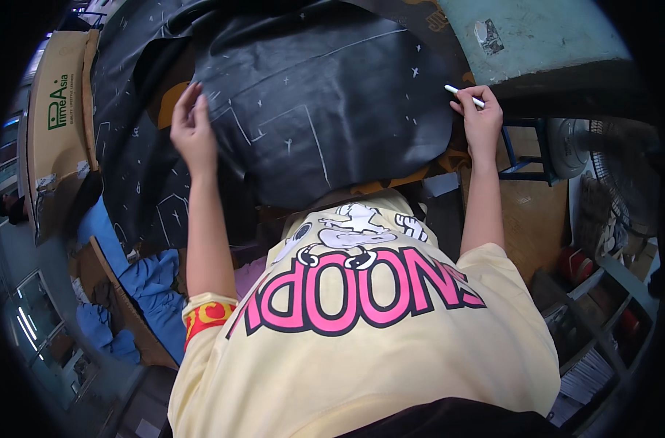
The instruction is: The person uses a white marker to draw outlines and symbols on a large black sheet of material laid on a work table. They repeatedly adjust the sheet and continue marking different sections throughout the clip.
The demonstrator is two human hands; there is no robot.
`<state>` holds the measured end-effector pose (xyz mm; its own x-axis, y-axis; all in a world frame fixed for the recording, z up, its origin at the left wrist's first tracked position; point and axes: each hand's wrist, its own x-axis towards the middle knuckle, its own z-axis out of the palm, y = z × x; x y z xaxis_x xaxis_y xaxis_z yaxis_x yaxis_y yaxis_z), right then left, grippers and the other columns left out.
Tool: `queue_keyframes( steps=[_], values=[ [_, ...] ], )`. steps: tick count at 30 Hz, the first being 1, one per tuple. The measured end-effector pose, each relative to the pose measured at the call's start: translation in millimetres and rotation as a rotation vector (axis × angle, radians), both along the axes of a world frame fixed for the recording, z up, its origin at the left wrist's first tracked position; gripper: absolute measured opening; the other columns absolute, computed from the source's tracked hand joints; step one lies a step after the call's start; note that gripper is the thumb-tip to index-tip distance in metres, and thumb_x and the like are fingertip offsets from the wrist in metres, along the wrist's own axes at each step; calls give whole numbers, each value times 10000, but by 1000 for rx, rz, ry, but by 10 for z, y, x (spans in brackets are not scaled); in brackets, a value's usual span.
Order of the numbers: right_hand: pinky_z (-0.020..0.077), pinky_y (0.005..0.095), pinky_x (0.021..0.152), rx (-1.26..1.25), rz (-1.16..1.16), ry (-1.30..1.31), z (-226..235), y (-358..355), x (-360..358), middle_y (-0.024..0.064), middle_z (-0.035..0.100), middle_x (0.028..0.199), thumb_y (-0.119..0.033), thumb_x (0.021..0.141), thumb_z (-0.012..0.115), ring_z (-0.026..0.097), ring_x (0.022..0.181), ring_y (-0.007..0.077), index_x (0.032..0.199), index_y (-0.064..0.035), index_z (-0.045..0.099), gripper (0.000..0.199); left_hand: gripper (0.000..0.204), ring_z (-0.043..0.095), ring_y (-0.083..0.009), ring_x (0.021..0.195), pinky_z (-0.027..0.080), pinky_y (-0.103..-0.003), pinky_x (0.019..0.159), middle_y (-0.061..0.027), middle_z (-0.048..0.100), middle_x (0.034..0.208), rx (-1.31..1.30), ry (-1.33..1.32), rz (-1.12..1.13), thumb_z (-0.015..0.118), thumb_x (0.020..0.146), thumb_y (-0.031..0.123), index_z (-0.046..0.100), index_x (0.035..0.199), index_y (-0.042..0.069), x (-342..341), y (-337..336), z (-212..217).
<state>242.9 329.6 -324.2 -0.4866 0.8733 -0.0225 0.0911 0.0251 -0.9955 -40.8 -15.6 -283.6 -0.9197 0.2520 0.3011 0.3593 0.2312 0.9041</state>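
A large black leather hide [332, 95] spreads before me, its surface carrying white lines, angular outlines and small crosses. Near the hide's right edge, my right hand [483, 124] pinches a white chalk stick [460, 94] between thumb and fingers. The chalk points up and to the left, and I cannot tell whether it touches anything. Raised at the left side is my left hand [193, 128], its fingers partly spread and holding nothing. Behind that hand, more black leather [121, 139] hangs in folds, with an orange-brown patch [170, 102] showing between the pieces.
A tall cardboard box [59, 131] stands at the left, above blue cloth [153, 281]. At the upper right is a pale green tabletop [544, 36]. Below it are a blue metal frame [526, 171] and a fan [613, 160]. Shelving [602, 314] stands at the lower right.
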Motion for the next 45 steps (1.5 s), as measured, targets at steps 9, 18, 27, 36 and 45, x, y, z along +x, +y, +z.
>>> queue_keyframes(
  steps=[9, 18, 27, 36, 45],
  values=[
    [610, 293, 695, 271, 9, -198, 69, 3, -91, 77, 664, 813, -66, 893, 668, 700, 771, 154, 842, 36, 614, 126, 264, 661, -170, 1048, 492, -275, 945, -139, 703, 1146, -100, 126, 515, 605, 992, 103, 647, 1209, -42, -190, -2018, -326],
    [635, 294, 731, -18, -41, 31, -18, 18, -36, 68, 641, 926, -52, 920, 658, 667, 875, 156, 906, 31, 629, 89, 431, 571, -327, 1176, 412, -443, 1021, -129, 633, 1251, -838, 327, 613, 652, 934, 417, 670, 1240, 114, -64, -1913, -553],
    [479, 307, 584, 329, 41, -189, 56, 21, -65, 71, 652, 690, -153, 842, 695, 608, 587, 149, 839, -50, 642, 117, 435, 557, -340, 1196, 414, -450, 1025, -141, 606, 1284, -948, 352, 562, 615, 959, 394, 631, 1289, 110, -122, -2035, -609],
    [497, 387, 638, 512, 103, -297, 112, 10, -73, 85, 642, 728, -171, 815, 698, 630, 643, 254, 832, -65, 632, 126, 430, 557, -364, 1203, 431, -452, 1031, -185, 599, 1284, -1004, 353, 561, 581, 976, 366, 613, 1298, 82, -223, -2106, -684],
    [618, 274, 742, -59, 96, 73, -28, 184, -40, 59, 645, 951, -104, 960, 663, 644, 848, 120, 979, 11, 660, 117, 413, 570, -353, 1190, 444, -451, 1011, -154, 610, 1276, -937, 349, 640, 614, 949, 358, 629, 1279, 110, -118, -2060, -685]
  ],
)
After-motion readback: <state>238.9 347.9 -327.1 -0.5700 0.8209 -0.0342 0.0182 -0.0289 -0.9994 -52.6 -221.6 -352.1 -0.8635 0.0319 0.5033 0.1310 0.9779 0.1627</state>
